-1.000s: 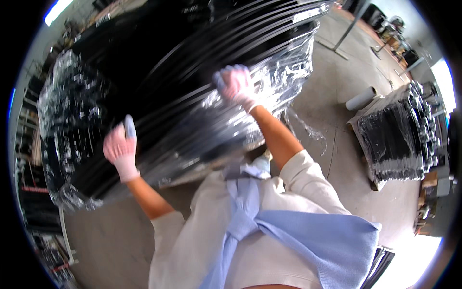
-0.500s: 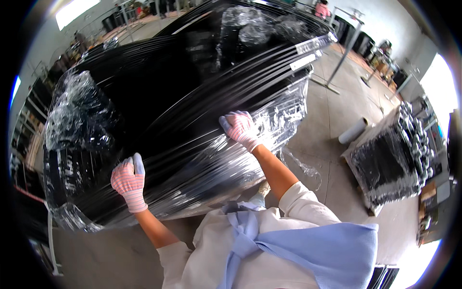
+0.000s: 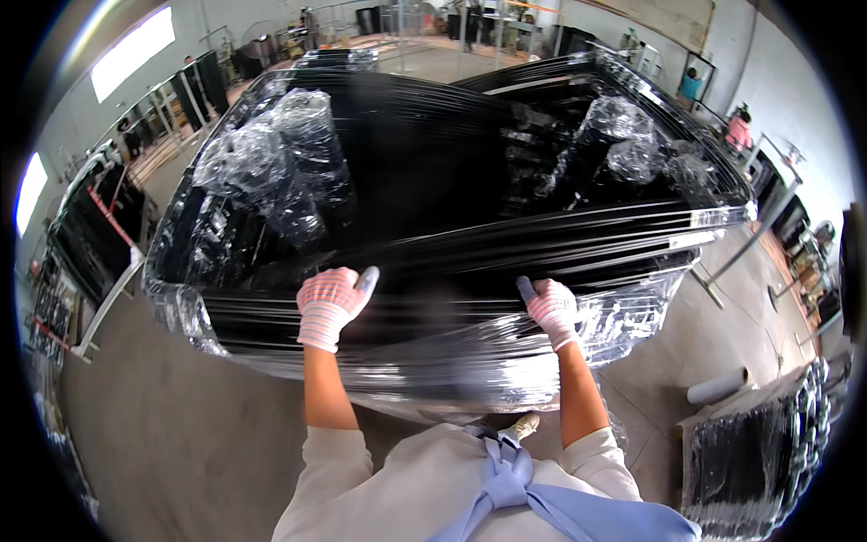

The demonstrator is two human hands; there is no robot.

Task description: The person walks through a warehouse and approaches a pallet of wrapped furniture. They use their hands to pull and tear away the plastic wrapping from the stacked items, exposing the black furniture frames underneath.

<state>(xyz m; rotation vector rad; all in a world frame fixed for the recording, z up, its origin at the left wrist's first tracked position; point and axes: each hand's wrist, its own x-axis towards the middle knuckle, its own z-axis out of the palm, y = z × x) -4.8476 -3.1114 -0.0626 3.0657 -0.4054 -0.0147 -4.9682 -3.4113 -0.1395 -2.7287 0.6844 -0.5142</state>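
A wide black load (image 3: 424,172), wrapped in stretched plastic film, fills the area before me. My left hand (image 3: 330,305), in a striped pink-and-white glove with grey-blue fingertips, is closed over its near rim, thumb pointing up and right. Farther right along this rim, my right hand (image 3: 551,307) wears a matching glove and grips it too, thumb up and left. The fingers' undersides are hidden. Bunched clear-wrapped bundles (image 3: 312,154) lie on the load at the left, and other clear-wrapped bundles (image 3: 623,135) lie at the right.
At the lower right stands a smaller film-wrapped black stack (image 3: 741,461), with a pale roll (image 3: 718,386) beside it. A metal stand (image 3: 754,230) rises past the load's right corner. Racks with black panels (image 3: 99,226) stand at the left. Two people are visible in the far right background.
My view has swung left and up, so the load and both hands appear shifted right. Both hands keep their hold on the near rim and now look more level with each other.
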